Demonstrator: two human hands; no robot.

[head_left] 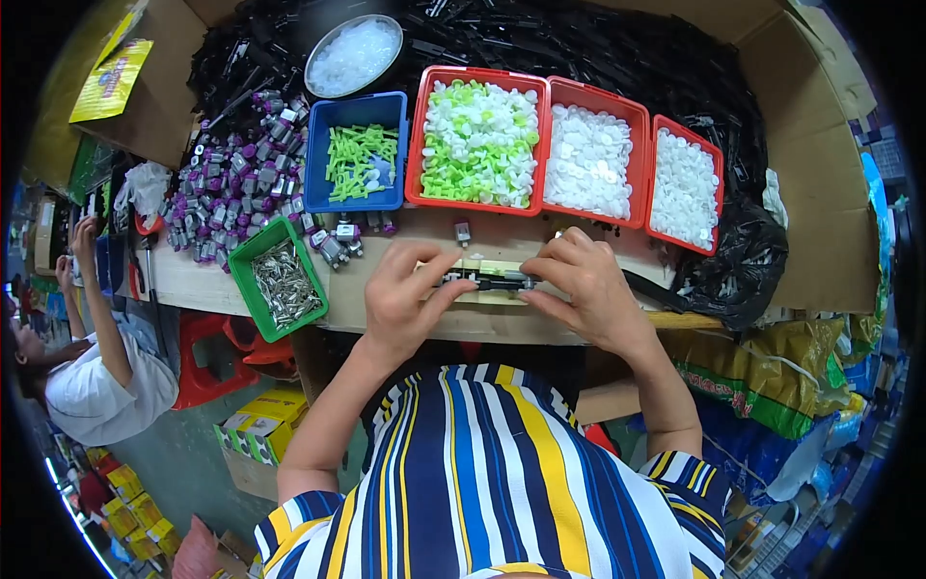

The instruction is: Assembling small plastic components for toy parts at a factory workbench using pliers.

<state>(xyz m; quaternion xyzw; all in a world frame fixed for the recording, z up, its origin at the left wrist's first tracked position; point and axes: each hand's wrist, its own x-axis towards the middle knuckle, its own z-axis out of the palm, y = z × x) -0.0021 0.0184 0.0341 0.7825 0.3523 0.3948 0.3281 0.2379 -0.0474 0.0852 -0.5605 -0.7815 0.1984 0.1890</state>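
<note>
A long black plastic part (494,283) lies across a pale yellow block (502,265) at the table's near edge, with small white pieces fitted along it. At its left end, my left hand (400,297) has thumb and forefinger closed on it. My right hand (588,289) pinches the right end between thumb and fingers. Just beyond the block stands a single small silver motor (462,233). Fingers cover both ends of the black part.
Red bins of white and green gears (412,164), white discs (590,159) and small white pieces (685,188) stand behind. Nearby are a blue bin (313,169), a green bin of metal pins (253,301), motors (236,183) and heaped black parts (579,48). Another person (106,376) sits left.
</note>
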